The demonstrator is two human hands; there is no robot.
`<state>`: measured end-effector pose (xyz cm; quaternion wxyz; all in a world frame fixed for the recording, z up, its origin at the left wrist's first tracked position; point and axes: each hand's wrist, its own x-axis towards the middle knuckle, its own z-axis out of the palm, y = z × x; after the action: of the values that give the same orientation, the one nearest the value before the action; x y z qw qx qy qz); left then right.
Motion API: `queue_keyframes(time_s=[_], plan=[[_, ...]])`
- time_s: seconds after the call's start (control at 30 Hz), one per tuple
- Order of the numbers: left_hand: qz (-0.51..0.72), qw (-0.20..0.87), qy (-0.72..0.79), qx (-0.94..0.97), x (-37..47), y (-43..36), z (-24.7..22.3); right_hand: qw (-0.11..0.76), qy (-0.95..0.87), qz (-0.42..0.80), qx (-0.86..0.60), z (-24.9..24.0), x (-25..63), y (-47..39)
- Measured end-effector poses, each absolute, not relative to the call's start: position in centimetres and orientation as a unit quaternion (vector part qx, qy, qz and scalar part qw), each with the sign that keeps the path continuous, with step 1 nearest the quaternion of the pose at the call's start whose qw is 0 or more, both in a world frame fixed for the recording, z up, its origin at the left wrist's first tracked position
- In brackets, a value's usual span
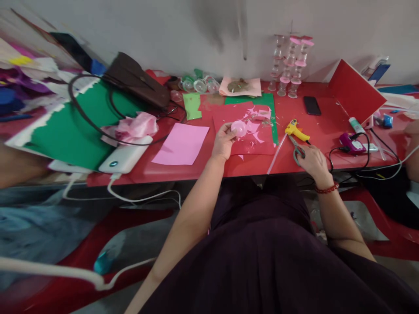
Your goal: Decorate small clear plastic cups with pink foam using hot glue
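Observation:
My left hand point(224, 141) is closed on a round pink plastic piece point(238, 128), held above a red sheet point(225, 122) strewn with pink paper scraps point(258, 136). To the right, my right hand point(314, 161) is closed around the handles of a pair of scissors point(298, 151), whose blades point toward a yellow glue gun point(297, 130). A translucent glue stick point(276, 154) lies slanted between my hands. Left of my left hand lies a pink paper sheet point(181, 144).
Stacked clear cups with pink discs point(293, 65) stand near the wall. A phone point(312, 105), purple device point(352, 144) and cables lie right. Brown bag point(137, 80), white power bank point(124, 157) and green board point(78, 126) are left. People's arms show at both edges.

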<state>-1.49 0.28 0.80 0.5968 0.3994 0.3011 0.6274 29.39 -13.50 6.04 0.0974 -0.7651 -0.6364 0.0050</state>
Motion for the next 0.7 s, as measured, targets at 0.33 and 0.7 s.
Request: queue_keyframes(time_s=[0.33, 0.7], plan=[[0.623, 0.595, 0.299, 0.411, -1.4, 0.2, 0.8, 0.123, -0.638, -0.009, -0.760, 6.8, 30.5, -10.2], [0.627, 0.597, 0.302, 0.398, -1.3, 0.1, 1.2, 0.069, -0.635, -0.012, -0.769, 5.6, 33.5, -4.1]])
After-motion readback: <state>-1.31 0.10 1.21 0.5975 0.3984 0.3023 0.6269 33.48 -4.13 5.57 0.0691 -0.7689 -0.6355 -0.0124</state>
